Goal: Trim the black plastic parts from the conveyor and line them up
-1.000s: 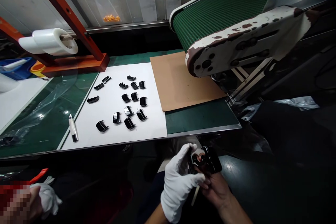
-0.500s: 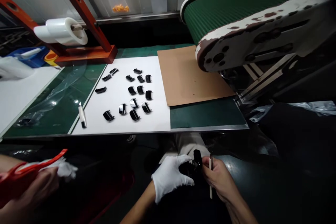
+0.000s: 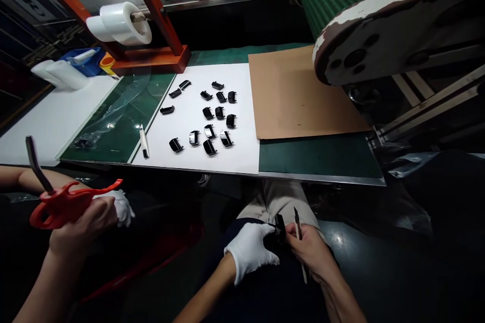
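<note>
Over my lap, my left hand (image 3: pixel 253 247) in a white glove grips a small glossy black plastic part (image 3: pixel 280 227) between thumb and fingers. My bare right hand (image 3: pixel 311 248) is closed around a slim craft knife (image 3: pixel 298 224), its blade pointing up and away from me. The right fingertips are close against the black part; whether they also pinch it I cannot make out. Several similar black parts (image 3: pixel 209 147) lie spread over a white sheet (image 3: pixel 242 156) on the table, with a white pen-like tool (image 3: pixel 144 142) at the sheet's left edge.
A co-worker's hand (image 3: pixel 85 222) at left holds a red air blow gun (image 3: pixel 60 207). Brown cardboard (image 3: pixel 299 96) lies right of the sheet, under a green conveyor's end (image 3: pixel 341 50). A plastic film roll (image 3: pixel 125 22) hangs on an orange stand (image 3: pixel 151 60).
My view has shifted, so the table appears further right and higher. The co-worker's red blow gun has risen into fuller view. The knife in my right hand has tilted.
</note>
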Available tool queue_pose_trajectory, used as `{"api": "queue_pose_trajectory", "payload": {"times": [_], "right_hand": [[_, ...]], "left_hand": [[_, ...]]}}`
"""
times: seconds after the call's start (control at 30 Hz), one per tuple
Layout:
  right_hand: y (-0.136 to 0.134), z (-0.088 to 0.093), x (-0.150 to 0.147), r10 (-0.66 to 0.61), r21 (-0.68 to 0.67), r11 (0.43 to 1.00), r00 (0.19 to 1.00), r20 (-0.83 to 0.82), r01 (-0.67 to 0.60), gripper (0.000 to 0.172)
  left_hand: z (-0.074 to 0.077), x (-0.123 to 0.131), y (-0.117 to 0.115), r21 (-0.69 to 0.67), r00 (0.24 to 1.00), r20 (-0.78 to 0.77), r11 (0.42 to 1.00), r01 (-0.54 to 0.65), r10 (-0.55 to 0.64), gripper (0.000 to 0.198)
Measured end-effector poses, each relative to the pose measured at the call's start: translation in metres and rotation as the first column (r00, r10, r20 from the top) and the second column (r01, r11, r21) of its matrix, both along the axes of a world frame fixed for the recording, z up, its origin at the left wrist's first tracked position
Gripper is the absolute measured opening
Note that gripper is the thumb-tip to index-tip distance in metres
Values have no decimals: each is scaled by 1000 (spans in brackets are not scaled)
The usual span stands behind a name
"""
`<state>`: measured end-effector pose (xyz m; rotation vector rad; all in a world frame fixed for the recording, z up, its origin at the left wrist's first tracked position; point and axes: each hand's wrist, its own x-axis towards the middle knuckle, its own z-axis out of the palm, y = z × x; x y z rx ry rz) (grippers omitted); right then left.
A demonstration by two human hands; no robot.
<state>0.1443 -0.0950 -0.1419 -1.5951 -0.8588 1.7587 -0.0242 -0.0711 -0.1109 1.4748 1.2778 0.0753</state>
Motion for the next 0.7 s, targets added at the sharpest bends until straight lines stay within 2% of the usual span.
{"api": "queue_pose_trajectory", "payload": {"times": [0.13, 0.2, 0.3, 0.4, 0.47, 0.53, 0.6, 0.7], "right_hand": [[2, 5, -1, 56, 5, 998, 998, -13, -56, 18], [2, 6, 2, 41, 10, 999, 999, -33, -41, 17], [0, 6, 14, -85, 3, 996, 993, -80, 85, 25], [-2, 5, 25, -276, 20, 959, 952, -136, 281, 40], [-2, 6, 29, -370, 47, 923, 914, -167, 382, 45], [2, 9, 29, -417, 78, 896, 889, -191, 437, 48], [6, 12, 29, -454, 86, 872, 862, -226, 482, 49], [14, 14, 30, -521, 55, 828, 802, -292, 558, 46]], "left_hand": [[-5, 5, -5, -7, 999, -47, 1000, -22, 21, 32], [-8, 6, -8, -8, 999, -11, 999, -35, 35, 33], [-6, 2, -7, 56, 993, 77, 994, -90, 85, 53], [5, -6, 15, 199, 977, 145, 962, -186, 158, 61], [15, -10, 49, 327, 963, 180, 911, -250, 200, 63], [26, -10, 97, 459, 956, 203, 842, -283, 211, 63], [35, -2, 153, 566, 963, 196, 780, -265, 184, 61], [42, 18, 227, 644, 984, 126, 745, -175, 122, 45]]}}
